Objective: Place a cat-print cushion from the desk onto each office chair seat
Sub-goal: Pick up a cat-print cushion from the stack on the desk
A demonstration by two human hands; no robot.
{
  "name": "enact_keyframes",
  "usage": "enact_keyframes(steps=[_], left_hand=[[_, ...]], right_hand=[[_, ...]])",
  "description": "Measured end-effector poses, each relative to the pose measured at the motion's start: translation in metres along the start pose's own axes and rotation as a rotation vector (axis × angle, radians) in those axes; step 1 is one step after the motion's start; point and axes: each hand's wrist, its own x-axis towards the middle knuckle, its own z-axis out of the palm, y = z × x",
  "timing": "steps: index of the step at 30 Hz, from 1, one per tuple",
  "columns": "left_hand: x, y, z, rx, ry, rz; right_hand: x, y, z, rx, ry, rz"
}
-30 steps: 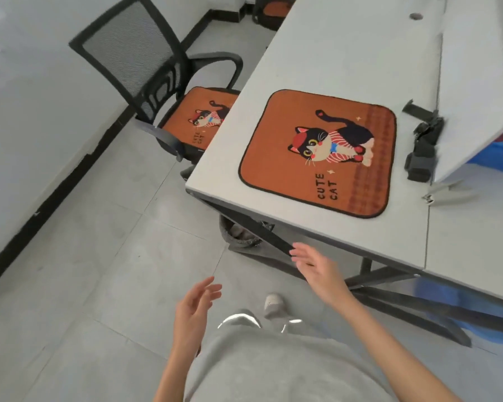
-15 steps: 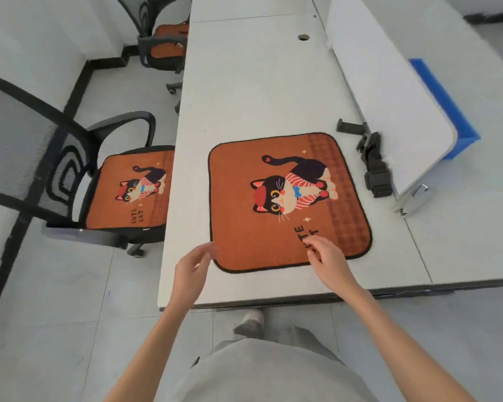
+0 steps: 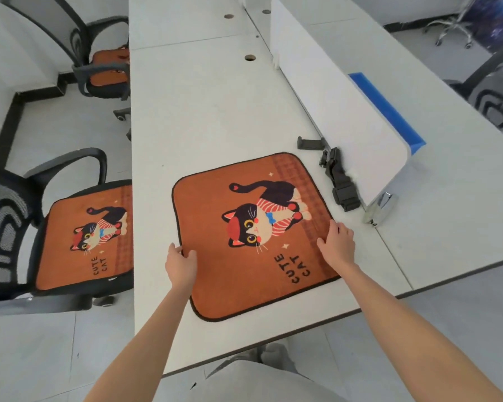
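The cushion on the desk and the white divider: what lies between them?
In the head view, a black clamp-like gadget lies on the desk between cushion and divider.

Both hands have reached the cushion [image 3: 253, 236] on the desk [image 3: 204, 117]. The left hand [image 3: 181, 264], beside it 0.5 s ago, now grips its left edge, and the right hand [image 3: 338, 242] has shifted from the lettering to the right edge.

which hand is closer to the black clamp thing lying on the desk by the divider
Right. The right hand rests on the cushion's edge just below the black clamp; the left hand grips the opposite edge, farther away.
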Motion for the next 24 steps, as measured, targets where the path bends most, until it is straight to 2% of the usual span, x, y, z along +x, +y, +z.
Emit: enact_keyframes(steps=[2,4,8,11,14,18,21,24], left_hand=[[0.003,0.001,0.003,0.091,0.073,-0.072],[0.003,0.003,0.006,0.07,0.085,-0.111],[0.003,0.004,0.008,-0.001,0.052,-0.056],[-0.004,0.013,0.003,0.043,0.013,0.075],[-0.019,0.027,-0.005,0.08,0.01,0.238],[-0.057,0.038,-0.012,0.133,-0.093,0.516],[-0.082,0.037,-0.017,0.154,-0.138,0.662],[-0.097,0.034,-0.021,0.163,-0.279,0.758]], right_hand=[[0.004,-0.006,-0.003,0.042,0.021,0.065],[0.009,-0.011,-0.007,0.073,0.044,0.108],[0.012,-0.019,-0.012,0.027,0.069,0.105],[0.006,-0.023,-0.015,0.043,0.054,0.089],[-0.013,-0.029,-0.017,-0.008,0.044,-0.035],[-0.06,-0.023,-0.01,-0.009,0.076,-0.15],[-0.099,-0.001,-0.002,0.094,0.133,-0.099],[-0.143,0.034,0.008,0.215,0.244,0.017]])
